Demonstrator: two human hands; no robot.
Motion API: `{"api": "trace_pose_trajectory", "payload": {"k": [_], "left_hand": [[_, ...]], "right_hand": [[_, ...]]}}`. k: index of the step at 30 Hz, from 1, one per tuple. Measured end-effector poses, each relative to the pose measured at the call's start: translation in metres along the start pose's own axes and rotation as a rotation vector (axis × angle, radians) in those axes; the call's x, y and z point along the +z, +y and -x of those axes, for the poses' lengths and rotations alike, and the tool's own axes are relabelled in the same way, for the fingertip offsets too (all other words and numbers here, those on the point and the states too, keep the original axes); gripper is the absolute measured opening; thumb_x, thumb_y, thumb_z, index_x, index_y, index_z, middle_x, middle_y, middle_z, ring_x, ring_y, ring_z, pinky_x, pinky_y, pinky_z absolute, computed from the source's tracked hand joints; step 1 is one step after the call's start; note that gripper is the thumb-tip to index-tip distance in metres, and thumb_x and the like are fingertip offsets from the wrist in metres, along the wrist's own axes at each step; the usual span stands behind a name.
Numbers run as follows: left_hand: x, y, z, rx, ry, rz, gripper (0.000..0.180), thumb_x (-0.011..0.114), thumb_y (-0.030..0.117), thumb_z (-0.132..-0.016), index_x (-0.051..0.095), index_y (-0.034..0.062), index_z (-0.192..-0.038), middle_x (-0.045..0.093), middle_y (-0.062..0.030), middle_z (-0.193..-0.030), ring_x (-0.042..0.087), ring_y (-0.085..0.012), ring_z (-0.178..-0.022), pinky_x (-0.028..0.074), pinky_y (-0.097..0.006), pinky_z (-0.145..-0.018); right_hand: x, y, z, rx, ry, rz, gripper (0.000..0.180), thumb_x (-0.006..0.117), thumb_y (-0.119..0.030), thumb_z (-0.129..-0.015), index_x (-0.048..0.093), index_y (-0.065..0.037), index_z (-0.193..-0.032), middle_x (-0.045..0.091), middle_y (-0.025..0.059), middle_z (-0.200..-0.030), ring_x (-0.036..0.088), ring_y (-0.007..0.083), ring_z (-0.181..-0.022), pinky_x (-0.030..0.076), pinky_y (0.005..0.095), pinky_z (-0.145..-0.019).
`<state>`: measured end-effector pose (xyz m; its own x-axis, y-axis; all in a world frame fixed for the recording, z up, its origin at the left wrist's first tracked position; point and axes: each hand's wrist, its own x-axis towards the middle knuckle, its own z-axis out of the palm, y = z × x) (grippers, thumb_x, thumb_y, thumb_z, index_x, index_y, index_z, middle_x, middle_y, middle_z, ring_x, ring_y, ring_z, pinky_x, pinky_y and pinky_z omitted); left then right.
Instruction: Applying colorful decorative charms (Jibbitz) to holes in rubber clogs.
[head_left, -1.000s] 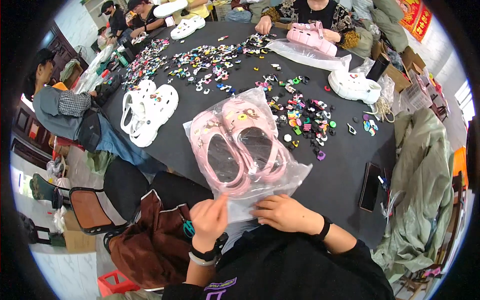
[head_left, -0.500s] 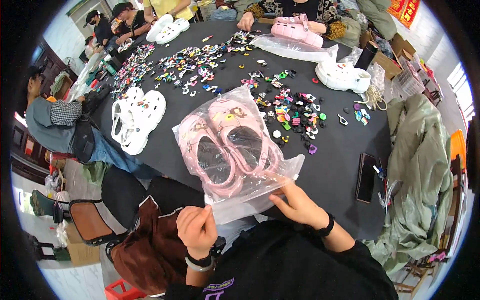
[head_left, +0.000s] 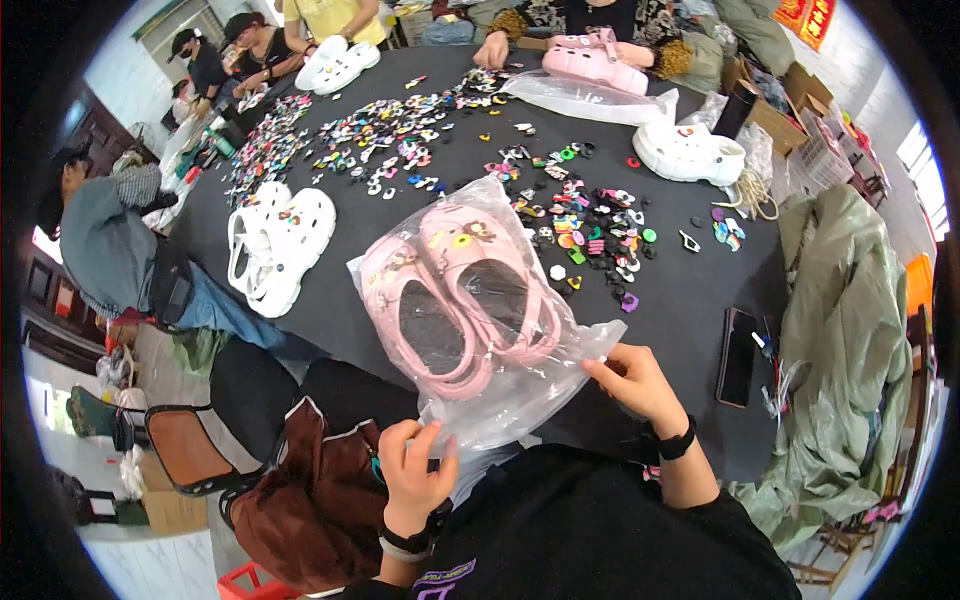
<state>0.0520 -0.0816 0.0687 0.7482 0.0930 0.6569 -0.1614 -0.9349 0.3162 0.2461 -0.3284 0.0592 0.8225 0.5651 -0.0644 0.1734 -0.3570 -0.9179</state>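
A clear plastic bag (head_left: 530, 395) lies at the table's near edge, its open end toward me. Inside it, side by side, rests a pair of pink clogs (head_left: 437, 290) with flower charms on the toes. My right hand (head_left: 640, 388) pinches the right corner of the bag's mouth between thumb and fingers. At the left corner, my left hand (head_left: 412, 480) has bent fingers closed on the plastic edge. Beyond the bag, loose shoe charms (head_left: 595, 225) lie scattered in a heap.
White clogs (head_left: 290, 250) stand left on the black table (head_left: 680, 300), with another white pair (head_left: 690, 153) at the right. A phone (head_left: 737, 355) lies near the right edge beside green sheeting (head_left: 840, 340). Across the table, a person's hand (head_left: 492, 50) is near pink clogs (head_left: 597, 65).
My right hand has moved right and outward along the bag's mouth to its corner. My left hand has shifted slightly right, its fingers loosening. The bag's open end is spread wider.
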Motion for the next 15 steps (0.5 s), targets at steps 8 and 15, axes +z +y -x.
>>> {"api": "trace_pose_trajectory", "payload": {"k": [8,15], "left_hand": [[-0.008,-0.006,0.039,-0.597,-0.167,0.167,0.041,0.064,-0.002,-0.076,0.056,-0.0009,-0.116,0.052,-0.0078,-0.069,0.052,-0.0200,-0.059,0.044,-0.031,-0.057],[-0.009,-0.012,0.046,-0.595,-0.124,0.159,0.042,0.064,-0.003,-0.072,0.057,-0.0002,-0.114,0.052,-0.0109,-0.072,0.054,-0.0247,-0.062,0.044,-0.033,-0.057]], "right_hand": [[-0.005,0.022,0.007,0.173,-0.015,-0.427,0.026,0.062,-0.023,-0.091,0.059,-0.005,-0.073,0.049,-0.0045,-0.059,0.043,0.0036,-0.051,0.033,0.0213,-0.046],[-0.024,0.030,0.001,0.107,0.111,-0.605,0.032,0.059,-0.022,-0.094,0.051,-0.009,-0.067,0.044,-0.0053,-0.060,0.037,0.0037,-0.050,0.027,0.0212,-0.046]]}}
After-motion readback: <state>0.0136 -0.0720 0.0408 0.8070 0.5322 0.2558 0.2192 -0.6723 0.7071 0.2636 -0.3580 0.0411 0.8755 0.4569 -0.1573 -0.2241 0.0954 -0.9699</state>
